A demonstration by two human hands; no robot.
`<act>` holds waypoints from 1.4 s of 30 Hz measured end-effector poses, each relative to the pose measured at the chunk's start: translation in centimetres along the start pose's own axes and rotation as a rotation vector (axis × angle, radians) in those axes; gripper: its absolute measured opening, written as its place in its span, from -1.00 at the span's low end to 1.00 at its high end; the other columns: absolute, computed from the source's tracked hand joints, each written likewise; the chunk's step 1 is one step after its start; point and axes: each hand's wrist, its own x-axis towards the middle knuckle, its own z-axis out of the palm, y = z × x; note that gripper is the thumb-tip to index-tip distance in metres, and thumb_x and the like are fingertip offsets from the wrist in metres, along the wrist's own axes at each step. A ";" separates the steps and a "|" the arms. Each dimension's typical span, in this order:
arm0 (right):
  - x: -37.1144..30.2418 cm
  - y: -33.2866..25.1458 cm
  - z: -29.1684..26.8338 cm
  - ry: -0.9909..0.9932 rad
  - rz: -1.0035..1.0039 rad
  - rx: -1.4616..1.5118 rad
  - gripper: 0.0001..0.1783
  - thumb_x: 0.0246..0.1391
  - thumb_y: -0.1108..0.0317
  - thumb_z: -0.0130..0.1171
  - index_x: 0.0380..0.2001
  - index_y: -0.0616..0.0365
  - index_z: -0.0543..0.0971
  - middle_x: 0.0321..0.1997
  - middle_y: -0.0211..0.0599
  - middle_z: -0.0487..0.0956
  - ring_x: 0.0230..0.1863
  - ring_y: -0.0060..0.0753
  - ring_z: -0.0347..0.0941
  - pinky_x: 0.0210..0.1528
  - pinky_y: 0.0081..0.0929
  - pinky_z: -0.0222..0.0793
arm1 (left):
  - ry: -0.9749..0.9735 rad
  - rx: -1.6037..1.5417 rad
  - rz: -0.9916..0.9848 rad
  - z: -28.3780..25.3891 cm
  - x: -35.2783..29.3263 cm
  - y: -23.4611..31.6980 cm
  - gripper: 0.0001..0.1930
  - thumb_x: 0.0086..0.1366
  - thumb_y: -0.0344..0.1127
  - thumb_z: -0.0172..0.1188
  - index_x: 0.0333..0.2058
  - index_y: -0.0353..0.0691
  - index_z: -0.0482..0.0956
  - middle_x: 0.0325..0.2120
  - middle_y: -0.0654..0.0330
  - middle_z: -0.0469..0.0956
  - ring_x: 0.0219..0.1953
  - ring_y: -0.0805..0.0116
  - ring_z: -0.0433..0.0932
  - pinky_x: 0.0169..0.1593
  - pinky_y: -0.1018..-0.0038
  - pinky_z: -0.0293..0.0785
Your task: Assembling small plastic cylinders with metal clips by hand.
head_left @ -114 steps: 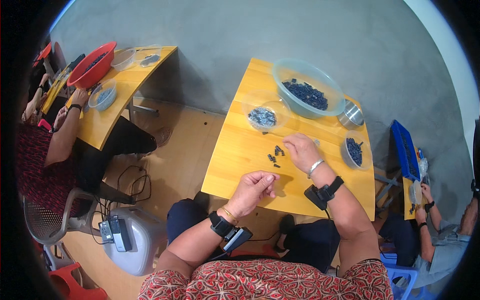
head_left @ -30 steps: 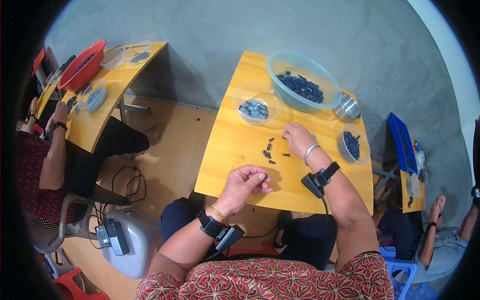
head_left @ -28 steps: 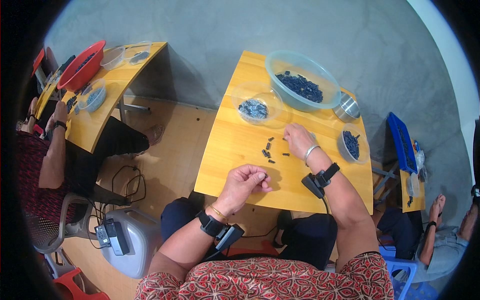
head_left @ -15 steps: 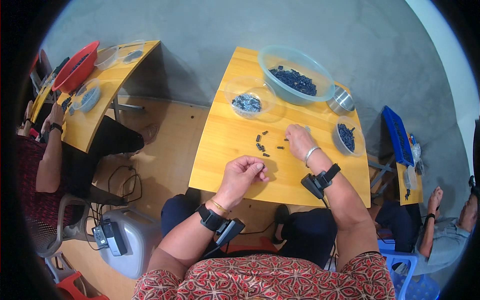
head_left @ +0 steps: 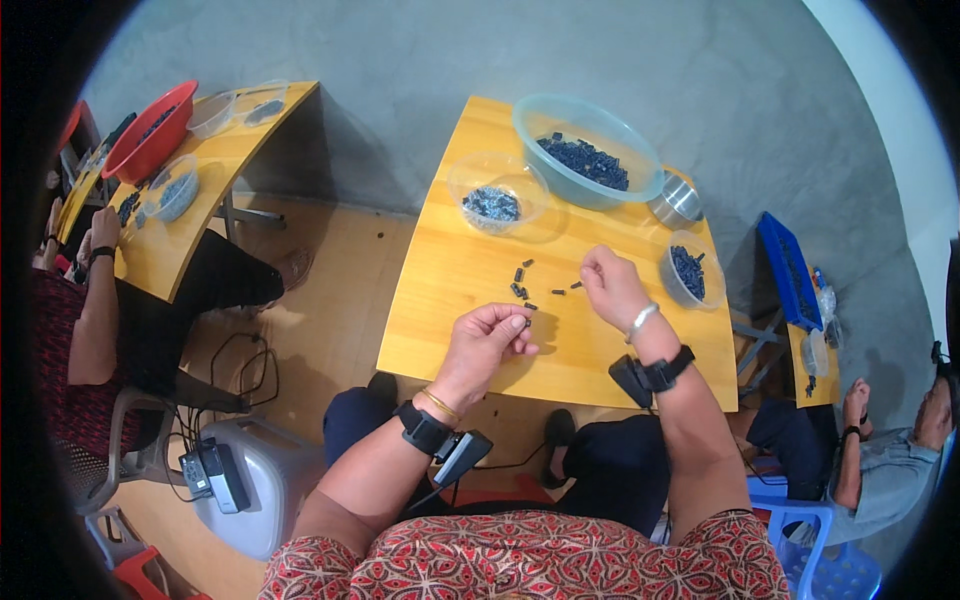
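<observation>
My left hand (head_left: 484,346) is closed in a pinch over the near part of the yellow table (head_left: 440,300). A dark bit of a small black plastic piece shows at its thumb tip. Just beyond it lie several loose black plastic pieces (head_left: 517,290), with one separate piece (head_left: 559,292) to their right. My right hand (head_left: 613,288) hovers over the table with curled fingers. A small black piece (head_left: 577,285) shows beside its fingertips; whether they touch it I cannot tell. What is inside the right fingers is hidden.
At the back stand a large pale-blue basin (head_left: 590,165) of dark pieces, a clear tub (head_left: 497,190) with shiny small parts and a metal bowl (head_left: 678,200). A clear tub (head_left: 691,270) of black pieces stands right. Other people sit at tables on both sides.
My right hand has shifted slightly to the right and its wrist has turned. My left hand stays nearly in place, still pinched.
</observation>
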 end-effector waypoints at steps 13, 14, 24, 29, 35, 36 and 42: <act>-5.2 -3.0 2.2 -0.010 0.093 1.173 -0.89 0.08 0.50 -0.05 -0.29 0.26 0.39 -0.44 -0.40 0.45 -0.44 -0.63 0.38 -0.34 -0.70 0.34 | -0.133 -0.300 -0.135 0.3 0.2 -0.4 -0.84 0.24 -0.46 -0.05 -0.24 -0.33 0.45 -0.44 0.16 0.48 -0.36 0.38 0.50 -0.12 0.37 0.50; -5.3 -3.0 2.4 -0.005 0.099 1.181 -0.89 0.08 0.50 -0.05 -0.29 0.26 0.39 -0.44 -0.40 0.45 -0.44 -0.63 0.38 -0.34 -0.70 0.34 | -0.130 -0.294 -0.142 0.3 0.3 -0.4 -0.84 0.24 -0.46 -0.05 -0.24 -0.33 0.45 -0.44 0.16 0.48 -0.36 0.38 0.50 -0.12 0.37 0.50; -5.5 -2.6 3.1 -0.116 0.179 1.724 -0.91 0.06 0.50 -0.02 -0.32 0.21 0.41 -0.40 -0.35 0.45 -0.39 -0.53 0.37 -0.28 -0.58 0.34 | -0.163 -0.288 -0.116 0.2 0.2 -0.6 -0.83 0.25 -0.46 -0.06 -0.22 -0.34 0.45 -0.48 0.20 0.46 -0.41 0.44 0.46 -0.16 0.41 0.49; -5.4 -3.2 2.9 -0.172 0.215 1.803 -0.92 0.05 0.51 -0.01 -0.33 0.20 0.41 -0.38 -0.34 0.46 -0.38 -0.52 0.37 -0.27 -0.58 0.34 | -0.146 -0.267 -0.120 0.2 0.1 -0.5 -0.83 0.22 -0.44 -0.01 -0.22 -0.30 0.45 -0.50 0.24 0.45 -0.41 0.45 0.45 -0.17 0.42 0.47; -5.3 -3.5 3.3 -0.147 0.180 1.717 -0.93 0.05 0.51 -0.02 -0.34 0.22 0.41 -0.38 -0.33 0.46 -0.36 -0.54 0.37 -0.27 -0.58 0.35 | -0.123 -0.182 -0.075 0.5 -0.1 -0.5 -0.82 0.20 -0.51 0.01 -0.20 -0.34 0.44 -0.33 0.16 0.51 -0.29 0.44 0.49 -0.15 0.53 0.43; -5.3 -3.7 3.2 -0.140 0.166 1.683 -0.93 0.05 0.52 -0.02 -0.35 0.23 0.41 -0.38 -0.32 0.46 -0.38 -0.55 0.37 -0.29 -0.58 0.36 | -0.140 -0.155 -0.047 0.4 0.0 -0.7 -0.81 0.18 -0.50 0.03 -0.20 -0.32 0.44 -0.33 0.16 0.51 -0.28 0.43 0.49 -0.14 0.51 0.42; -5.5 -3.9 3.5 -0.114 0.092 1.468 -0.94 0.04 0.55 -0.01 -0.37 0.27 0.42 -0.43 -0.34 0.48 -0.43 -0.56 0.41 -0.33 -0.62 0.38 | -0.129 -0.094 0.010 0.4 0.0 -0.9 -0.81 0.15 -0.51 0.07 -0.22 -0.31 0.45 -0.33 0.13 0.51 -0.29 0.40 0.48 -0.14 0.50 0.41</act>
